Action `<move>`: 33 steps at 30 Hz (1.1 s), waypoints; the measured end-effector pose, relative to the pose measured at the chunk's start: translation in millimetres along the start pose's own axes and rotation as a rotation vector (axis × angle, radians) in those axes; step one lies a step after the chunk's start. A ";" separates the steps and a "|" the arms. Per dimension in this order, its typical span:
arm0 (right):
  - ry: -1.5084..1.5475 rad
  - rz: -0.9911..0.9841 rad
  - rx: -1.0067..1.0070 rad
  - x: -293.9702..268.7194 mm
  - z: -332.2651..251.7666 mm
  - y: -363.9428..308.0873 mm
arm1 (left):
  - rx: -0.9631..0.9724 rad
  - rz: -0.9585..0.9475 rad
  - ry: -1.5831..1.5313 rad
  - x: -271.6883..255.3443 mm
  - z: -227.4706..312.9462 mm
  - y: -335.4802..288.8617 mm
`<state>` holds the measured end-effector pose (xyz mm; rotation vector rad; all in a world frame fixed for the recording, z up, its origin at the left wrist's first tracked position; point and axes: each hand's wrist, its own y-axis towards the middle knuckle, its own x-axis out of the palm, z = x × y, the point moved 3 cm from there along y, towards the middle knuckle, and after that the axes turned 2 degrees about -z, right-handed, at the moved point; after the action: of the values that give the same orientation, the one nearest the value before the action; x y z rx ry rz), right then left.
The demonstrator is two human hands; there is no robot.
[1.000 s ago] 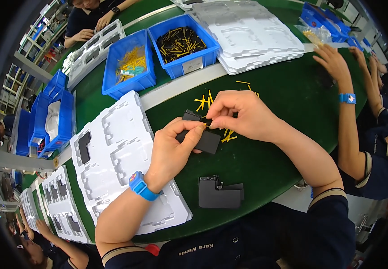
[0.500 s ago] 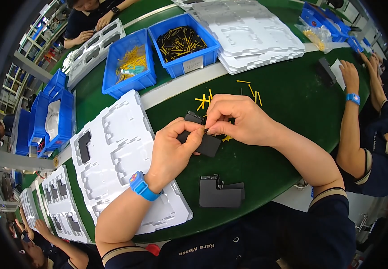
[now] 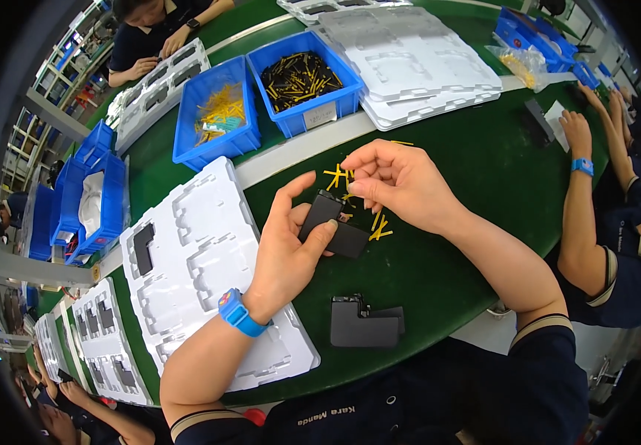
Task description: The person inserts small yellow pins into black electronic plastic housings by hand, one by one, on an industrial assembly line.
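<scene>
Head view: left hand (image 3: 283,248), grip clamped on black L-shaped piece (image 3: 348,239); right hand (image 3: 408,185) near, cannot tell whether grip closed; yellow strips (image 3: 381,233) on surface (image 3: 439,274).

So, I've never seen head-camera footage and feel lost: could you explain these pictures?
There is no machine: these are a person's bare hands, seen from a fisheye camera on their head, so straight edges bend. The left hand holds a black L-shaped part; the right hand is beside it, fingertips close together, though whether they grip anything is unclear. On the green table lie a similar black part, loose yellow strips and a white tray, with blue bins beyond.
</scene>
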<state>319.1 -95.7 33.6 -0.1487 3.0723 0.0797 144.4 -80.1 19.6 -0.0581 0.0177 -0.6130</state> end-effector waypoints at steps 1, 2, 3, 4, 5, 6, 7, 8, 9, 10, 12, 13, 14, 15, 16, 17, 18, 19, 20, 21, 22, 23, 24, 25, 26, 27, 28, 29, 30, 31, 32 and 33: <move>0.057 0.047 0.043 0.2 0.5 -0.8 | 0.002 -0.001 0.001 -0.4 -0.4 0.3; 0.057 0.047 0.040 1.9 -0.5 -1.6 | -0.008 0.013 0.056 -1.6 -2.2 0.9; 0.086 0.030 0.073 4.2 -0.3 -2.5 | -0.018 0.026 0.110 -2.5 -3.6 1.1; 0.116 0.013 0.104 6.8 -0.3 -3.6 | -0.015 0.026 0.113 -2.0 -3.7 0.4; 0.116 0.014 0.100 8.8 -0.2 -4.8 | 0.037 0.045 0.147 -0.8 -2.6 -1.0; 0.098 0.026 0.045 10.5 -0.9 -6.2 | 0.088 0.063 0.180 0.3 -1.4 -2.1; 0.081 0.034 -0.011 13.2 -2.3 -6.9 | 0.091 0.068 0.184 0.6 -1.8 -3.2; 0.085 0.048 0.011 15.6 -4.7 -7.6 | 0.105 0.086 0.191 0.5 -1.8 -4.2; 0.086 0.044 0.007 18.0 -3.6 -7.8 | 0.120 0.105 0.198 0.4 -1.5 -5.2; 0.067 0.066 -0.039 19.0 -2.2 -7.8 | 0.123 0.107 0.200 0.6 -1.4 -5.6; 0.047 0.087 -0.089 20.9 -3.2 -8.9 | 0.132 0.117 0.217 1.1 -0.9 -6.6; 0.026 0.097 -0.094 21.4 -4.3 -8.6 | 0.137 0.118 0.219 1.0 -1.3 -6.2; 0.006 0.108 -0.099 22.2 -5.0 -8.4 | 0.131 0.122 0.215 0.9 -2.4 -6.1; 0.004 0.107 -0.104 23.2 -4.4 -8.7 | 0.124 0.126 0.211 0.1 -3.6 -6.2; -0.010 0.111 -0.122 23.2 -4.9 -9.7 | 0.114 0.075 0.229 0.0 -4.2 -6.2; -0.024 0.114 -0.139 23.3 -5.8 -10.4 | 0.122 0.078 0.232 -0.6 -4.2 -6.0; -0.023 0.123 -0.142 23.4 -7.0 -10.3 | 0.127 0.071 0.230 -0.5 -4.3 -5.6; -0.023 0.120 -0.145 24.0 -6.6 -10.1 | 0.126 0.063 0.227 -0.2 -5.1 -5.4; -0.031 0.123 -0.151 24.4 -6.4 -9.7 | 0.133 0.064 0.220 -0.1 -4.8 -4.9; -0.039 0.125 -0.157 24.5 -6.3 -8.9 | 0.134 0.066 0.221 -0.6 -4.9 -4.2; -0.039 0.124 -0.157 24.8 -6.4 -8.7 | 0.147 0.062 0.224 -0.6 -4.8 -4.2; -0.040 0.125 -0.151 24.9 -6.5 -8.6 | 0.160 0.058 0.226 -0.5 -4.6 -4.2; -0.041 0.127 -0.144 25.1 -6.6 -8.4 | 0.161 0.059 0.227 -0.6 -4.5 -4.5; -0.041 0.128 -0.144 25.5 -5.4 -8.5 | 0.179 0.061 0.241 -0.1 -4.1 -4.9; -0.069 0.143 -0.177 25.8 -4.4 -8.6 | 0.197 0.064 0.255 0.3 -3.5 -5.4; -0.097 0.158 -0.209 25.7 -4.6 -9.0 | 0.198 0.062 0.255 -0.5 -3.0 -6.0; -0.097 0.158 -0.211 25.3 -5.4 -9.1 | 0.224 0.056 0.286 -1.8 -1.5 -6.9; -0.129 0.141 -0.218 24.9 -7.0 -9.3 | 0.251 0.050 0.317 -2.3 0.2 -7.4; -0.162 0.125 -0.224 24.8 -8.4 -9.5 | 0.253 0.051 0.318 -2.0 1.4 -7.3; -0.162 0.125 -0.227 24.8 -8.5 -9.4 | 0.258 0.059 0.309 -2.1 2.6 -7.1; -0.068 0.112 -0.171 24.8 -6.5 -8.8 | 0.263 0.067 0.300 -2.2 3.7 -6.9; 0.026 0.099 -0.114 25.0 -4.9 -8.3 | 0.266 0.068 0.302 -1.7 4.1 -7.2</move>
<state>294.9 -106.6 36.4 -0.0034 3.1007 0.2604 139.0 -84.7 24.1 0.2916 0.2289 -0.5475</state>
